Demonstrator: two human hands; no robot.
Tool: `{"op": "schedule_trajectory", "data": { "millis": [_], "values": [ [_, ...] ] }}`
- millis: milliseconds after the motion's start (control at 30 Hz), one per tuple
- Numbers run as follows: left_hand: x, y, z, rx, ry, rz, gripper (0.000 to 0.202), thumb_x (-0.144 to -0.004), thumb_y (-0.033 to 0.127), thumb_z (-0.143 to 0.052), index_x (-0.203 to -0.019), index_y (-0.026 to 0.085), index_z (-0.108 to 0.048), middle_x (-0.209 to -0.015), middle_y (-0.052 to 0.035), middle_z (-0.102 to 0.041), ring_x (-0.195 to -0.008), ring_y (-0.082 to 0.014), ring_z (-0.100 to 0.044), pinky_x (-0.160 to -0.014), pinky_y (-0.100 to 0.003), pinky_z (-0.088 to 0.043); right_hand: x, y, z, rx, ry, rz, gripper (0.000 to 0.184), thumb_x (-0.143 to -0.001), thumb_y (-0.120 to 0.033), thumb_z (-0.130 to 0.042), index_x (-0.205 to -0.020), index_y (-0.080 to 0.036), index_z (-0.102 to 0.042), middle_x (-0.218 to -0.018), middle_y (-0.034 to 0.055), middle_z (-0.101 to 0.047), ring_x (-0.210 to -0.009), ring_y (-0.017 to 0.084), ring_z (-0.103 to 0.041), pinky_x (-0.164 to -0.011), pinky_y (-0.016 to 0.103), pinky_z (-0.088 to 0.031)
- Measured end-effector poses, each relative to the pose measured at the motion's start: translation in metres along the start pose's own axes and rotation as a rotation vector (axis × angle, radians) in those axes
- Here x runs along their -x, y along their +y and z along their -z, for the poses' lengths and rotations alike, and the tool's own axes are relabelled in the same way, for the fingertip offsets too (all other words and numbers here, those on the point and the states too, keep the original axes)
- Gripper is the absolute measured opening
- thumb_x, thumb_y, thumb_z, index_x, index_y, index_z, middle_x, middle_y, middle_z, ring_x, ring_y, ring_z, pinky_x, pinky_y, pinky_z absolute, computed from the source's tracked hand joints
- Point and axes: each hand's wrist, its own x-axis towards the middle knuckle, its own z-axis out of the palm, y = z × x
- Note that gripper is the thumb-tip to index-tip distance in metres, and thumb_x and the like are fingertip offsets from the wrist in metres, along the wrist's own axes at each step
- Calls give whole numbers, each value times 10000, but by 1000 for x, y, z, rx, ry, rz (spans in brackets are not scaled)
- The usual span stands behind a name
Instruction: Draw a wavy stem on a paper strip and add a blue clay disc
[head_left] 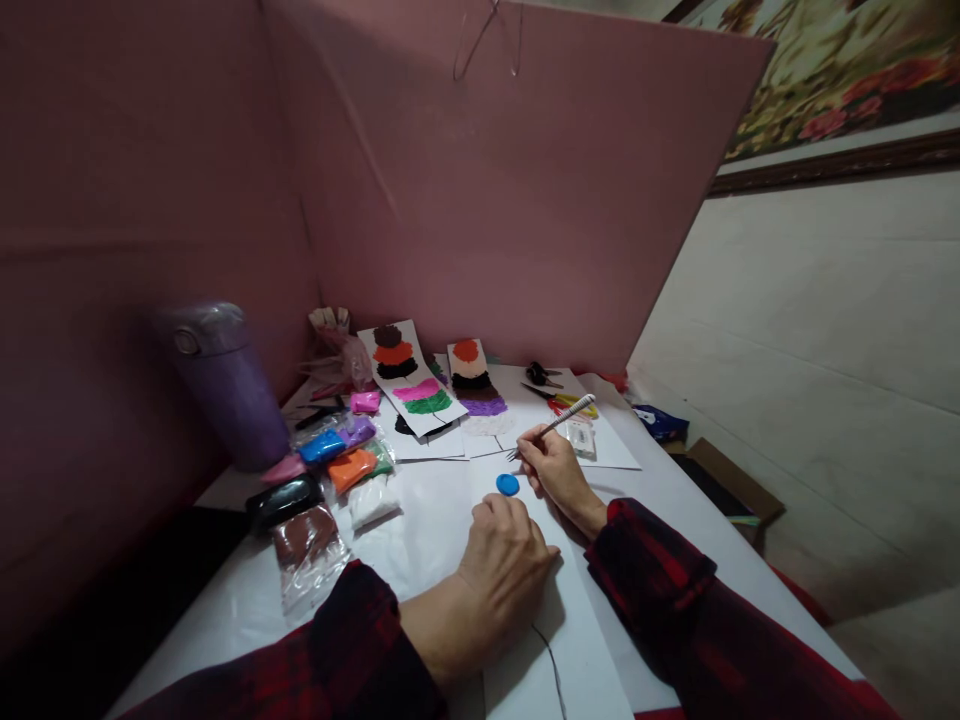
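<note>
A flat round blue clay disc [508,484] lies on a white sheet of paper [577,620] on the white table [427,530]. My right hand [556,474] is just right of the disc and grips a thin tool with a striped handle [566,414]; the tool's tip points left, just above the disc. My left hand [506,560] rests on the paper just below the disc, fingers curled with the knuckles up; nothing shows in it. Both arms wear red and black plaid sleeves.
Small bags of coloured clay [341,455] lie at the left by a purple flask [225,385]. Cards with coloured clay patches [411,378] and scissors [559,400] sit at the back. A pink board [487,200] walls the table. A cardboard box [727,490] stands at the right.
</note>
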Motion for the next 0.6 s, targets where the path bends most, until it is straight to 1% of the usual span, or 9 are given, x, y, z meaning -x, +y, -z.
{"op": "schedule_trajectory", "data": {
  "millis": [200, 333, 433, 500, 600],
  "values": [
    [-1, -1, 1, 27, -14, -13, 318, -904, 333, -523, -848, 75, -701, -791, -168, -608, -749, -276, -571, -547, -348, -388, 1, 2, -2, 18, -24, 9, 207, -727, -334, -649, -765, -195, -501, -456, -92, -470, -323, 65, -377, -291, 169, -267],
    [-1, 0, 2, 32, -44, -32, 266, -912, 218, -482, -841, 76, -696, -773, -167, -618, -726, -279, -589, -511, -334, -372, 1, 2, -1, 27, -36, 14, 200, -724, -327, -654, -736, -200, -500, -445, -88, -458, -335, 74, -377, -311, 183, -269],
    [1, 2, -2, -2, 6, -78, 237, -896, 152, -465, -830, 92, -684, -778, -151, -625, -716, -275, -594, -509, -344, -379, 0, 2, 0, 31, -47, 10, 200, -727, -331, -653, -736, -199, -503, -441, -86, -458, -333, 78, -373, -314, 190, -269],
    [3, 2, -5, -18, 46, -90, 229, -887, 144, -465, -809, 100, -676, -777, -140, -624, -715, -270, -591, -524, -354, -388, 0, 2, 0, 23, -53, 9, 212, -719, -332, -664, -730, -198, -500, -463, -80, -471, -353, 77, -386, -336, 193, -297],
    [3, 2, -8, -20, 49, -83, 239, -891, 151, -453, -795, 105, -667, -759, -128, -618, -705, -259, -587, -533, -355, -385, -1, 1, 0, 8, -71, 6, 228, -697, -331, -680, -718, -197, -497, -490, -78, -478, -371, 70, -381, -363, 198, -315]
  ]
}}
